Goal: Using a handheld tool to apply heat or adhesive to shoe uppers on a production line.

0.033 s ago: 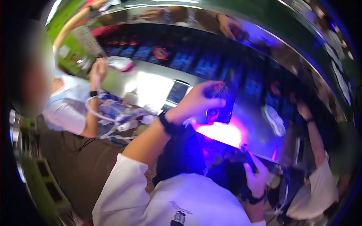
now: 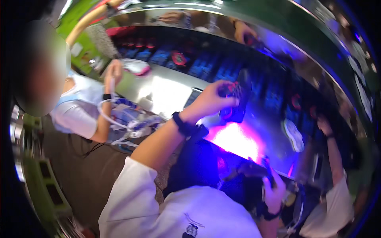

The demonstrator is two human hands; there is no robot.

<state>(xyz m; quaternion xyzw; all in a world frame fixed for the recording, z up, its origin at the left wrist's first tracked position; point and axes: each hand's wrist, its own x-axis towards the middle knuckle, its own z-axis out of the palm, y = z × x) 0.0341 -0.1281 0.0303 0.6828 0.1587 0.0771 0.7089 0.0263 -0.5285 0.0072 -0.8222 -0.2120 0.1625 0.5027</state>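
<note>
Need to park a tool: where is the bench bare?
The bench looks bare right of the left hand, between pink glow and white piece. Glare leaves the left patch uncertain. Crowded: the dark strip behind, and the left front with white tubes.

Looked like a factory floor, probably for footwear.
Showed as such in the metal bench [image 2: 272, 133] across the middle of the frame, in the long dark row of repeated pieces [image 2: 202, 69] beyond it, too blurred to name, in the white sole-shaped piece [image 2: 293, 135] at right, in the white-and-pink shoe-like piece [image 2: 135, 66] at upper left, in the fierce pinkish light [image 2: 236, 141] near centre, and in the co-workers close by, at left [image 2: 79, 105] and lower right [image 2: 329, 206].
</note>
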